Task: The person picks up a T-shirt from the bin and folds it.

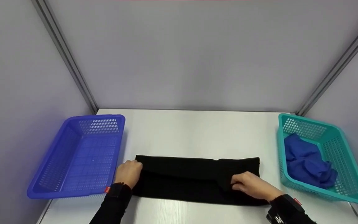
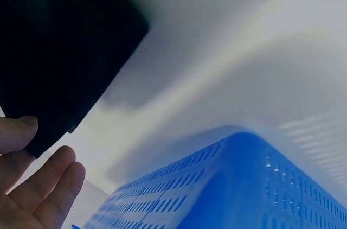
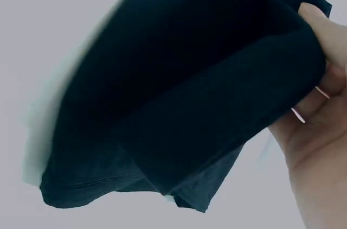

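**Dark sleeves (image 1: 108, 207) are lying nearest, the left hand (image 1: 128, 172) and the right hand (image 1: 255, 186) both pinching one black cloth (image 1: 182, 179)**

The sleeves are slanting inward from the near side, and the two hands are standing well apart. The left hand is clamping the cloth at its left end: in the left wrist view, thumb and forefinger are closing on it near a corner while two other fingers are extending clear of the fabric. The right hand is holding a fold between thumb and fingers, the layers gaping beside its grip in the right wrist view.

The relation that seems to matter most is the cloth's long axis, which is running sideways from hand to hand. The bulk is lying between them, but a short stretch is continuing past the right fingertips, so the left hand is sitting nearer its own end than the right is to the other. A crease or layer edge is running lengthwise between the grips.

Both hands are angling inward, the left keeping its knuckles upward, the right pointing its fingertips toward the left hand.

Farther out, a blue basket (image 1: 93, 158) is standing just beyond the left hand's outer side, with nothing visible inside. A teal basket (image 1: 340, 160) is standing outward of the right hand, holding a crumpled blue cloth (image 1: 309, 161). Ahead of both hands the white table (image 1: 197, 133) is stretching to a pale panel (image 1: 197, 56).
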Demonstrator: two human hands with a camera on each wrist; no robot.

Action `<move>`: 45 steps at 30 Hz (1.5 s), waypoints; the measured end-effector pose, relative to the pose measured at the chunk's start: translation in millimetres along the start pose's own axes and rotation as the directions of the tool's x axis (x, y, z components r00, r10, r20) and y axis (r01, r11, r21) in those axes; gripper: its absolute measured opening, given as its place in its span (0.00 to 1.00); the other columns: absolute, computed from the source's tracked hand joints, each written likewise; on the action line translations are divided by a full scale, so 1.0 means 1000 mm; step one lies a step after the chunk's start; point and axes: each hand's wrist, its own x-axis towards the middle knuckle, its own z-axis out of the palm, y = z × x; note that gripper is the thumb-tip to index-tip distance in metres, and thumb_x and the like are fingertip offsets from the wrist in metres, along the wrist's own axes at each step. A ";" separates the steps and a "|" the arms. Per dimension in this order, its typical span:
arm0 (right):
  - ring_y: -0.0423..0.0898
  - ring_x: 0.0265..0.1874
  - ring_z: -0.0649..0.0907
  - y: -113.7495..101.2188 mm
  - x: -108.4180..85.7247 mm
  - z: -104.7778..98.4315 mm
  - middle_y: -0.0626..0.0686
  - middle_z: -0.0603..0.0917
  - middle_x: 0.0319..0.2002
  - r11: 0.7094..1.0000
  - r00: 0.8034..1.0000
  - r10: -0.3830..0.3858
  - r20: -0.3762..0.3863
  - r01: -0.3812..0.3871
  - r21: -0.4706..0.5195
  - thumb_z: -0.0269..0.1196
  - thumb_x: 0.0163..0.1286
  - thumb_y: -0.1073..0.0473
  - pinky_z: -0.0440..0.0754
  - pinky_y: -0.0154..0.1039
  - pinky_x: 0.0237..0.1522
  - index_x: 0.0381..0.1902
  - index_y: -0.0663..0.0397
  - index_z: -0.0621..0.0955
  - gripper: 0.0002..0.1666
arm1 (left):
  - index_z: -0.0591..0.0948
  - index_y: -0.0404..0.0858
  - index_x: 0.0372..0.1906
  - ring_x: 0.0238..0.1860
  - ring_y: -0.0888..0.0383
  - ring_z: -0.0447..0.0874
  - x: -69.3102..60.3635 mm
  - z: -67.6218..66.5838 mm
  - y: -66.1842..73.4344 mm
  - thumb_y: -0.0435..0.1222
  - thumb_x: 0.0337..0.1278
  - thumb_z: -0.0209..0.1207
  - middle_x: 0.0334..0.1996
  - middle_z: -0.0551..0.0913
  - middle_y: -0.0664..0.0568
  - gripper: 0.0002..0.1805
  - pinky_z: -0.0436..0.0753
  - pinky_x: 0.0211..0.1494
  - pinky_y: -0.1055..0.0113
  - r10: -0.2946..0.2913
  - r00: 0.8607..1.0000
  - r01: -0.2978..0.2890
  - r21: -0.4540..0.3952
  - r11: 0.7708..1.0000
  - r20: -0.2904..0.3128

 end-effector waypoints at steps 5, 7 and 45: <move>0.34 0.34 0.85 -0.001 -0.004 0.001 0.44 0.91 0.39 0.994 0.993 0.097 0.070 -0.101 0.051 0.67 0.76 0.51 0.85 0.35 0.37 0.42 0.50 0.90 0.10 | 0.85 0.36 0.25 0.30 0.45 0.85 -0.004 -0.001 0.008 0.25 0.48 0.70 0.26 0.85 0.45 0.05 0.86 0.35 0.49 -0.006 0.999 0.004 0.037 0.999 0.051; 0.37 0.36 0.87 0.001 -0.005 0.002 0.43 0.91 0.40 0.991 0.991 0.130 0.030 -0.130 0.003 0.65 0.77 0.47 0.86 0.38 0.40 0.44 0.49 0.90 0.14 | 0.87 0.36 0.30 0.36 0.43 0.86 -0.004 -0.001 0.013 0.26 0.47 0.70 0.31 0.87 0.45 0.05 0.86 0.41 0.47 -0.017 0.998 0.015 0.023 1.000 0.055; 0.68 0.58 0.83 0.013 0.012 0.082 0.69 0.82 0.56 0.649 0.834 0.308 -0.458 -0.536 -0.540 0.65 0.75 0.41 0.58 0.81 0.69 0.62 0.63 0.81 0.33 | 0.76 0.41 0.72 0.73 0.30 0.69 -0.035 0.030 0.052 0.54 0.69 0.63 0.70 0.73 0.34 0.34 0.69 0.73 0.33 0.179 0.948 -0.124 -0.211 0.969 0.262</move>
